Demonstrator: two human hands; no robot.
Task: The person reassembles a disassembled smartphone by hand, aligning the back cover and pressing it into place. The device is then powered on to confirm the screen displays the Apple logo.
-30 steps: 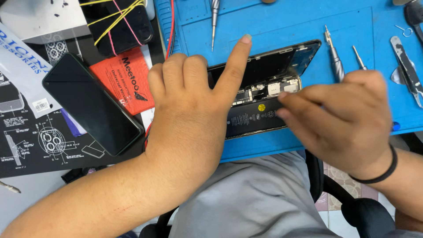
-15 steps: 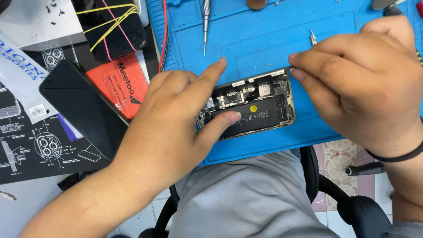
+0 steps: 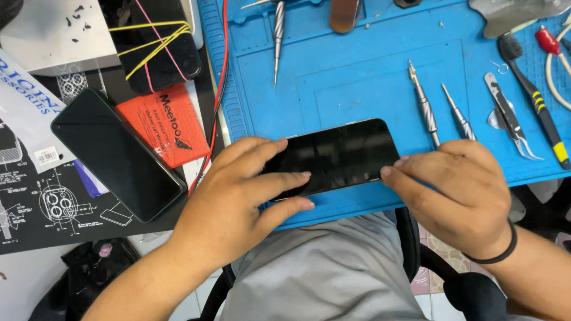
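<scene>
A black smartphone (image 3: 339,156) lies screen-up near the front edge of a blue work mat (image 3: 357,77). My left hand (image 3: 238,193) grips its left end, with fingers laid over the glass and below its lower edge. My right hand (image 3: 464,190) holds the phone's right end, thumb and fingertips pressed on that edge. The dark screen covers the phone's insides, so nothing within shows.
Two screwdrivers (image 3: 425,110) and tweezers (image 3: 508,119) lie on the mat to the right. Another screwdriver (image 3: 278,30) lies at the top. A second black phone (image 3: 116,151), an orange packet (image 3: 163,122) and a rubber-banded black item (image 3: 157,41) sit left of the mat.
The phone was open with its circuit board and battery showing. The black screen is now closed flat over it, and both hands have shifted to the phone's two ends.
</scene>
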